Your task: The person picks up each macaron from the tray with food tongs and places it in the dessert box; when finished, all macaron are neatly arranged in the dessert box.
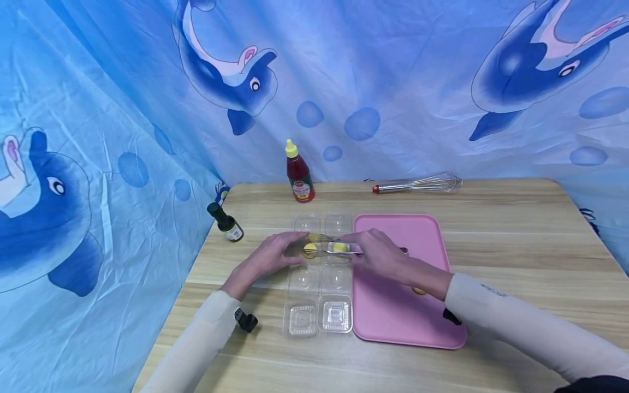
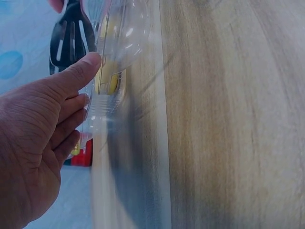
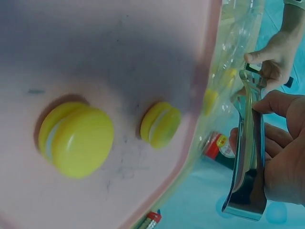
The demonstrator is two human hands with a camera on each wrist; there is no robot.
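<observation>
My right hand (image 1: pixel 375 250) grips metal tongs (image 3: pixel 257 143) with slotted ends, which reach left over the clear plastic containers (image 1: pixel 336 314). One yellow macaron (image 1: pixel 340 247) lies in a container under the tongs, and another yellow macaron (image 1: pixel 310 250) is at the tong tips beside my left hand (image 1: pixel 270 254). In the left wrist view, the left thumb is straight at the edge of a clear container, its other fingers loosely bent along the side. Two more macarons (image 3: pixel 78 140) sit on the pink tray (image 1: pixel 393 322), mostly hidden by my right arm in the head view.
A red sauce bottle (image 1: pixel 300 177) with a yellow cap stands behind the containers. To the left is a small dark bottle (image 1: pixel 227 224) near the table edge. A whisk (image 1: pixel 417 184) lies along the back, before a blue dolphin-print curtain (image 1: pixel 393 65).
</observation>
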